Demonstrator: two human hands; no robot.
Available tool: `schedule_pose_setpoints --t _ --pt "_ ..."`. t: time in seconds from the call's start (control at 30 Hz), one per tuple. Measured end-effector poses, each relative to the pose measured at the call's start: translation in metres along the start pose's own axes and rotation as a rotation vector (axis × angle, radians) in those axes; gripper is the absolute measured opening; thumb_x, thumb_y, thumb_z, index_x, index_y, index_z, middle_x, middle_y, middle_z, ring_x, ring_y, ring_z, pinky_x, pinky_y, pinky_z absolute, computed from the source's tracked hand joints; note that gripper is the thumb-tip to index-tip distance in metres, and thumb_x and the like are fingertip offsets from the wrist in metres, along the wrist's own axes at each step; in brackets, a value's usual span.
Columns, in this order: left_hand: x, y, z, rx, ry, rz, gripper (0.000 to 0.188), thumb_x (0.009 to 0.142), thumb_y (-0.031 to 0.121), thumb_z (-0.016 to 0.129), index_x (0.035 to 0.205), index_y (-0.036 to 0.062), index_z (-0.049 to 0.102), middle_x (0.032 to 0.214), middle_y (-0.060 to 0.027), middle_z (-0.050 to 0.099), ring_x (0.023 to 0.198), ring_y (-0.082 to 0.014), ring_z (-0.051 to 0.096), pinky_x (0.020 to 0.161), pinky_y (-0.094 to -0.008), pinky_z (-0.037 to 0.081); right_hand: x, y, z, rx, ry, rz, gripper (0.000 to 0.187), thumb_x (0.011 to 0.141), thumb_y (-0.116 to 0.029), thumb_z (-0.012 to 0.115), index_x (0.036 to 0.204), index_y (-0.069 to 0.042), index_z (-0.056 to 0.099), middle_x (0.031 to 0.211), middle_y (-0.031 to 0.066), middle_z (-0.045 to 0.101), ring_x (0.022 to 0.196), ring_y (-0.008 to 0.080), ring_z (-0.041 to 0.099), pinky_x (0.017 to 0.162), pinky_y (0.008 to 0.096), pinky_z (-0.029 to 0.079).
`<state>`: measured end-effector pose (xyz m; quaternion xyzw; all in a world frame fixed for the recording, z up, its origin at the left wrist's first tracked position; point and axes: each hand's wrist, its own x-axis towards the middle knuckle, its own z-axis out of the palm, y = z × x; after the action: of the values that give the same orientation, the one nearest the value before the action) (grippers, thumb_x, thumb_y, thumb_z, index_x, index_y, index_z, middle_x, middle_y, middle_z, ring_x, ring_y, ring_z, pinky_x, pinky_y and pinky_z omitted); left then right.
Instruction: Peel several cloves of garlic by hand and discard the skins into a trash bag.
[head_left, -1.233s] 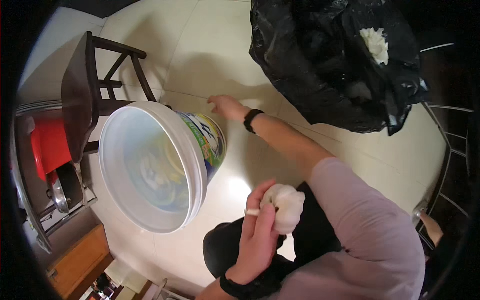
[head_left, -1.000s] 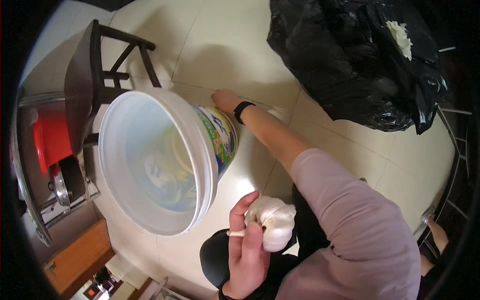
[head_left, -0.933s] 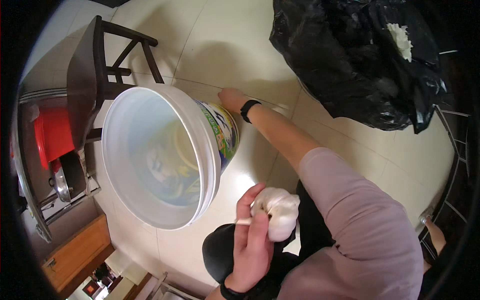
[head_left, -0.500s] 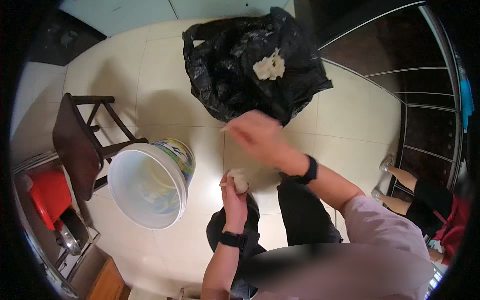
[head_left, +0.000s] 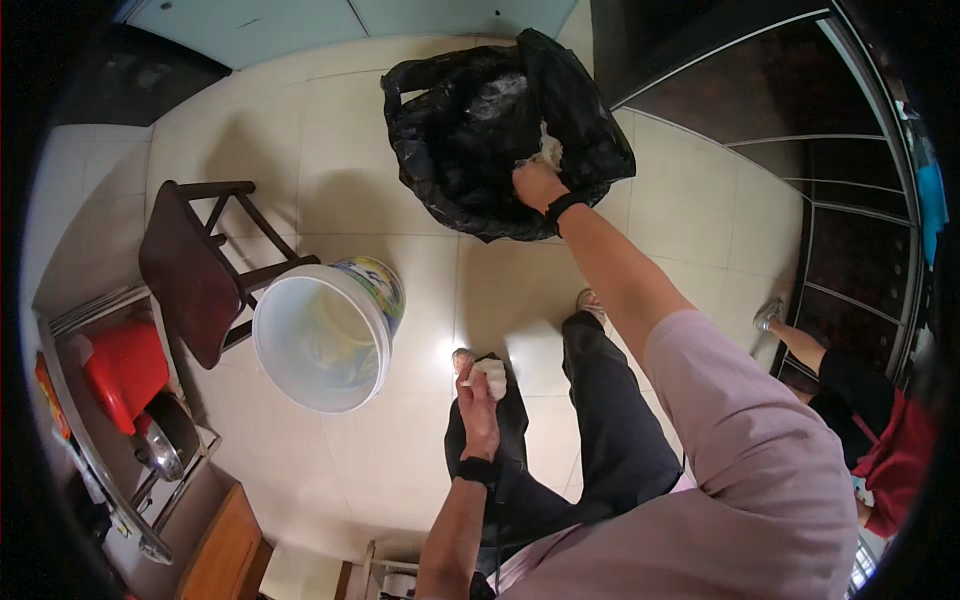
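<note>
My left hand (head_left: 479, 420) is closed round a pale, off-white lump (head_left: 491, 380), above my left leg. At full stretch, my right hand (head_left: 538, 185) is in the mouth of a large black plastic bag (head_left: 440, 150). Its fingers are curled against a whitish, ragged soft clump (head_left: 548, 150) lying on the bag's inner side. The fingertips are partly hidden, and what the lump and clump are made of is not plain. Dark bands circle both wrists.
Left of my legs stands a white bucket (head_left: 268, 345) with a colourful label. A dark wooden stool (head_left: 192, 275) is behind it. A low rack holds a red plastic container (head_left: 125, 372) and a metal pan (head_left: 163, 448). At the right edge stands another person (head_left: 905, 450), by dark cabinets (head_left: 850, 240).
My right hand has moved forward from between my knees and the bag to the clump inside the bag. The left hand still holds its lump. The view has shifted somewhat.
</note>
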<state>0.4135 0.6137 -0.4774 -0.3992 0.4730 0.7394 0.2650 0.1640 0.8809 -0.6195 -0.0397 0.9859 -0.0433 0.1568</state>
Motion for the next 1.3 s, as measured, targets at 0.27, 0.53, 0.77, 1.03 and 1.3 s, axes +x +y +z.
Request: schedule_pose_setpoints --t 0.27,0.53,0.77,1.03,1.3 --pt "-0.044 0.036 -0.003 0.125 -0.051 0.064 0.045 0.093 0.025 0.051 0.13 0.0049 0.036 0.118 -0.0069 0.047 0.106 -0.0153 0.048 0.086 -0.0291 0.044 -0.062 -0.032 -0.123 0.313 0.073 0.038 0.023 0.07 -0.013 0.064 0.09 -0.003 0.065 0.083 0.0198 0.063 0.081 0.0348 0.062 0.073 0.0431 0.049" --pt "-0.097 0.151 0.076 0.234 -0.237 0.011 0.046 0.093 0.025 0.05 0.132 0.0146 0.03 0.12 -0.009 0.046 0.106 -0.0194 0.05 0.084 -0.035 0.046 -0.195 -0.08 -0.287 1.007 -0.055 0.276 0.027 0.085 -0.025 0.059 0.101 -0.003 0.064 0.084 0.0127 0.066 0.077 0.0183 0.064 0.071 0.03 0.049" --pt "-0.095 0.195 0.16 0.229 -0.302 0.019 0.044 0.094 0.024 0.048 0.133 0.0156 0.028 0.112 -0.0083 0.05 0.099 -0.0176 0.053 0.085 -0.0355 0.045 -0.212 -0.087 -0.318 1.197 -0.085 0.075 0.047 0.08 -0.033 0.064 0.115 -0.002 0.055 0.093 0.0183 0.064 0.079 0.027 0.064 0.071 0.0334 0.05" --pt "-0.124 0.232 0.252 0.225 -0.301 0.148 0.043 0.095 0.023 0.045 0.134 0.0143 0.027 0.117 -0.0095 0.048 0.103 -0.019 0.053 0.088 -0.0336 0.046 -0.184 -0.036 -0.369 1.228 -0.02 0.046 0.051 0.079 -0.026 0.062 0.121 0.0 0.047 0.097 0.0204 0.062 0.083 0.0281 0.063 0.072 0.0341 0.05" --pt "-0.125 0.24 0.296 0.323 -0.261 0.282 0.039 0.096 0.022 0.04 0.132 0.0131 0.027 0.125 -0.0113 0.041 0.11 -0.0201 0.047 0.09 -0.0303 0.043 -0.178 -0.024 -0.395 1.225 0.124 0.064 0.05 0.084 -0.027 0.05 0.126 -0.002 0.039 0.112 0.0264 0.053 0.101 0.0393 0.053 0.085 0.0425 0.044"
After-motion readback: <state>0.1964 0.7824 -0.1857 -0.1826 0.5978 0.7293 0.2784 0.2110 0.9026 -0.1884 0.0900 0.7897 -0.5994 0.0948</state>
